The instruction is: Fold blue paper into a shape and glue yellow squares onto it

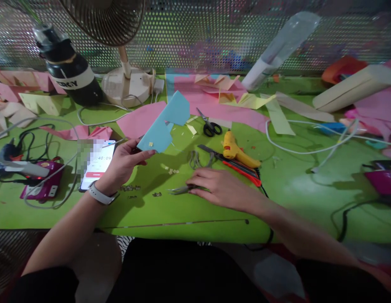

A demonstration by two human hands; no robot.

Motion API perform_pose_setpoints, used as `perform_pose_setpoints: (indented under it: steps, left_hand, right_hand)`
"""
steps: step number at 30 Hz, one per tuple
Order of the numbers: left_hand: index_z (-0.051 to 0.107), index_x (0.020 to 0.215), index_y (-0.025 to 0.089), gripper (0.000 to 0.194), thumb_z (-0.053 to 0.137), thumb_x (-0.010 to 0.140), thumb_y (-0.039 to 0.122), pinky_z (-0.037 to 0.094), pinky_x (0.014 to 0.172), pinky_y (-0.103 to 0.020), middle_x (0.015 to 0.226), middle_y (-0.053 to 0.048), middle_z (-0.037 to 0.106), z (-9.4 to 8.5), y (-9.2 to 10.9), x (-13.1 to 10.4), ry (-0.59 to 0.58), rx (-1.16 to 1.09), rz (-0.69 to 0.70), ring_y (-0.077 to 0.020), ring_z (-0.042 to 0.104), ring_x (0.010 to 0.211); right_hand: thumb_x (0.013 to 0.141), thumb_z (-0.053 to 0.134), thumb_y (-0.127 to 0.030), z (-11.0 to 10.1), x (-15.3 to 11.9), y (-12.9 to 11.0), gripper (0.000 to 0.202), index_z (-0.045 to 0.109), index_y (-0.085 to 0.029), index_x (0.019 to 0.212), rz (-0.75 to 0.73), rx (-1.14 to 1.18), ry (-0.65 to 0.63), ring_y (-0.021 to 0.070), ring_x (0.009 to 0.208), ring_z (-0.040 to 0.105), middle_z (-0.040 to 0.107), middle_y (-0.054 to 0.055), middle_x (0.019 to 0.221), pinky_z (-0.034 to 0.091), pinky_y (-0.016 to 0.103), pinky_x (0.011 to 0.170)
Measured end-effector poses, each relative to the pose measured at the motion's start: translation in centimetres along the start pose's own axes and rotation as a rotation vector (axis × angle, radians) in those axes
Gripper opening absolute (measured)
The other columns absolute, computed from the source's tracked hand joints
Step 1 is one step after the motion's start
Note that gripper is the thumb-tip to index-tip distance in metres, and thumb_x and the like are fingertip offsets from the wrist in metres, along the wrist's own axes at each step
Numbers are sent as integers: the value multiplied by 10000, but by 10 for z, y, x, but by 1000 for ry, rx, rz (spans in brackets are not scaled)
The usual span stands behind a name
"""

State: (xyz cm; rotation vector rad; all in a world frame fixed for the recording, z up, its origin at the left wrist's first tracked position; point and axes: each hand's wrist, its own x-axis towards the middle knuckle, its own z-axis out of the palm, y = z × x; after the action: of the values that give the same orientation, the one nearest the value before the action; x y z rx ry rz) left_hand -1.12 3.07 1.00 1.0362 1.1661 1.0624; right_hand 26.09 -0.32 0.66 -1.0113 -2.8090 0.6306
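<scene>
My left hand (121, 166) pinches the lower edge of a folded light-blue paper cutout (170, 115) and holds it up off the table. A tiny pale-yellow square (150, 144) sits on the paper near my thumb. Low over the green table, my right hand (214, 187) is closed on slim grey metal tweezers (179, 190), with their tips pointing left. My fingers hide their back part. Small metal bits (157, 194) lie just left of the tips. Several tiny pale squares (172, 170) are scattered above them.
Behind my right hand lie black scissors (209, 126), a yellow glue gun (238, 151) and a red-and-black cutter (236, 166). A phone (99, 162) and a purple power strip (45, 183) are at left. A fan (126, 84), bottle (70, 71) and pink paper (208, 101) stand or lie behind.
</scene>
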Motion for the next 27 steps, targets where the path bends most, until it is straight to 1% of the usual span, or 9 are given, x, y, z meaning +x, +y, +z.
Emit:
perform_pose_setpoints:
  steps: [2,4,7,9,11,14,17,22,27]
  left_hand:
    - [712,832,170,246,840,628,218,472,536,-163,785,7,683,0,1,-1,7,0,-18,-76,576,628]
    - [708,818,166,233,833,644,259,495,571,-175,797,-1,681,0,3,-2,9,-19,-37,-87,592,657]
    - [699,769,163,218,819,682,323,500,580,-175,787,2,668,0,4,-2,10,-55,-40,-81,587,648]
    - [683,721,160,222,838,665,309,480,555,-162,747,12,655,0,3,-2,24,-72,-26,-64,564,608]
    - [669,685,153,235,859,636,283,457,526,-159,692,20,636,1,2,-1,40,-64,-20,-53,537,565]
    - [679,690,145,245,862,628,294,438,498,-173,655,17,620,2,0,-1,38,-13,-22,-56,517,536]
    - [686,688,142,230,846,652,303,432,500,-177,644,15,611,2,0,-2,14,33,-5,-58,517,543]
    - [656,644,149,224,819,704,290,436,519,-171,614,33,577,0,0,-3,-26,52,39,-49,501,543]
    - [706,837,162,222,832,691,273,498,622,-193,803,-1,681,-2,-2,-3,-123,30,7,-82,592,682]
  right_hand:
    - [971,502,-299,-9,-3,2,264,715,-180,1071,-36,1,45,231,946,661,702,116,1053,500,392,840]
    - [978,468,-287,-26,-11,8,287,709,-175,1085,31,-35,110,240,1011,651,704,115,1085,476,401,910]
    - [955,440,-306,-57,-28,27,356,670,-140,1170,426,-259,227,292,1037,642,674,151,1174,482,415,853]
    - [905,491,-336,-71,-39,43,413,645,-92,1200,715,-404,126,348,1091,617,637,213,1235,476,423,820]
    - [899,481,-408,-78,-46,57,460,641,-93,1194,868,-374,-84,360,1060,630,640,232,1232,466,399,713]
    - [875,501,-419,-73,-46,70,466,632,-112,1200,849,-282,-218,351,1023,640,662,217,1199,439,377,677]
    - [851,509,-374,-65,-42,73,395,653,-142,1136,775,-253,-207,341,973,648,674,192,1138,428,374,663]
    - [801,551,-388,-61,-38,74,356,650,-168,1063,795,-270,-177,337,925,652,677,163,1097,417,359,603]
    - [794,578,-380,-58,-40,87,332,611,-155,1036,772,-215,-115,307,779,652,682,174,969,402,351,577]
